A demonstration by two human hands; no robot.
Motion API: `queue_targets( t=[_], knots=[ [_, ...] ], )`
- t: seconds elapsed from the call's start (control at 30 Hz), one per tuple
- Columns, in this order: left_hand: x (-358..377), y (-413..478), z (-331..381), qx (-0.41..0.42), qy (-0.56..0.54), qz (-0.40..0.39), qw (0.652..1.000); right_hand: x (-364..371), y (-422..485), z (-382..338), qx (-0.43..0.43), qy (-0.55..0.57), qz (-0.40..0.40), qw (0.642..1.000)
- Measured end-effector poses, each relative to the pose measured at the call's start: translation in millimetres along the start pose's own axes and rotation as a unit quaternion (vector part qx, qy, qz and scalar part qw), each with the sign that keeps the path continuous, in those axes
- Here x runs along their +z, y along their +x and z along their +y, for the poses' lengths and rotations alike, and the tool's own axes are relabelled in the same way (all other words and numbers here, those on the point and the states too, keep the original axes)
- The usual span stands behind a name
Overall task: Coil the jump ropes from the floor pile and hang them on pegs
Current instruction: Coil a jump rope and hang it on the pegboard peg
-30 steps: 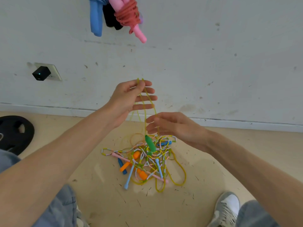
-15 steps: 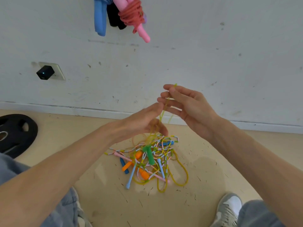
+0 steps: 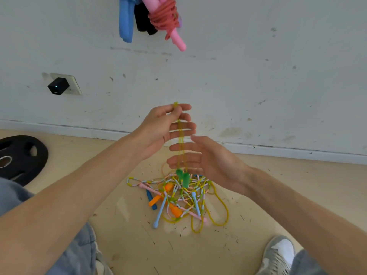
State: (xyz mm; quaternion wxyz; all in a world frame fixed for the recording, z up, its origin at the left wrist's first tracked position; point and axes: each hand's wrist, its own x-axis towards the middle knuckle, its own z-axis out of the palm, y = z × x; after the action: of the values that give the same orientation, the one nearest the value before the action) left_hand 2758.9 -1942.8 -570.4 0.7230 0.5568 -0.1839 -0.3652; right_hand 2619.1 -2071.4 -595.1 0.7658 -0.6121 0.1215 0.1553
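Note:
A thin yellow-green jump rope (image 3: 180, 139) hangs in doubled strands from my left hand (image 3: 162, 130), which pinches its top fold between thumb and forefinger. Its two green handles (image 3: 183, 176) dangle just above the floor pile (image 3: 178, 197), a tangle of yellow and beaded ropes with orange, blue and pink handles. My right hand (image 3: 206, 161) is lower, palm facing left, fingers spread flat against the hanging strands without closing on them. At the top of the wall hang coiled ropes: a red coil with pink handles (image 3: 166, 18) and a blue-handled one (image 3: 126, 20).
A black weight plate (image 3: 21, 155) lies on the floor at left. A black plug (image 3: 57, 85) sits in a wall socket. My grey shoe (image 3: 278, 255) is at bottom right, my jeans-clad knee (image 3: 75, 255) at bottom left. The wall's white skirting runs behind the pile.
My left hand rose from low near the pile to pinch the rope's top. My right hand dropped from the top and opened beside the strands. Both green handles now hang off the pile.

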Motion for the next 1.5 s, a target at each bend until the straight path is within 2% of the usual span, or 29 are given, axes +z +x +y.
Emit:
queue_targets(
  t=[0.13,0.23,0.3,0.37,0.43,0.47,0.6,0.8,0.93,1.13,1.3,1.5],
  knots=[
    [-5.8,4.1,1.4,0.000,-0.067,0.034,0.997,10.1,-5.7,6.7,-0.065,-0.097,0.050,0.992],
    [-6.1,2.1,-5.8,-0.050,-0.010,0.020,0.998,12.4,-5.4,1.1,-0.101,-0.079,0.097,0.987],
    [-7.3,-3.1,-10.6,-0.139,0.048,-0.029,0.989,9.7,-4.6,-7.6,-0.126,-0.042,0.131,0.983],
    [-6.6,-10.8,-15.4,-0.210,0.038,-0.132,0.968,2.4,-4.2,-15.2,-0.139,0.029,0.172,0.975],
    [-0.5,-20.4,-23.6,-0.208,0.045,-0.214,0.953,-7.0,-4.6,-20.8,-0.147,0.089,0.202,0.964],
    [3.9,-25.2,-28.4,-0.191,0.059,-0.228,0.953,-11.2,-5.0,-22.6,-0.151,0.111,0.209,0.960],
    [12.2,-34.6,-43.4,-0.170,0.047,-0.170,0.969,-22.5,-6.1,-25.4,-0.163,0.148,0.217,0.951],
    [14.0,-38.2,-36.2,-0.156,0.023,-0.223,0.962,-27.0,-6.2,-25.5,-0.172,0.140,0.233,0.947],
    [15.2,-37.7,-38.9,-0.160,0.049,-0.211,0.963,-24.0,-4.6,-21.0,-0.149,0.178,0.248,0.940],
    [14.6,-39.6,-41.0,-0.179,0.040,-0.236,0.954,-22.4,-4.1,-18.0,-0.123,0.201,0.271,0.933],
    [19.0,-40.9,-45.8,-0.186,0.019,-0.178,0.966,-19.2,-3.8,-21.7,-0.135,0.214,0.276,0.927],
    [21.6,-43.4,-46.3,-0.208,0.016,-0.153,0.966,-20.9,-4.1,-23.1,-0.147,0.209,0.281,0.925]
  ],
)
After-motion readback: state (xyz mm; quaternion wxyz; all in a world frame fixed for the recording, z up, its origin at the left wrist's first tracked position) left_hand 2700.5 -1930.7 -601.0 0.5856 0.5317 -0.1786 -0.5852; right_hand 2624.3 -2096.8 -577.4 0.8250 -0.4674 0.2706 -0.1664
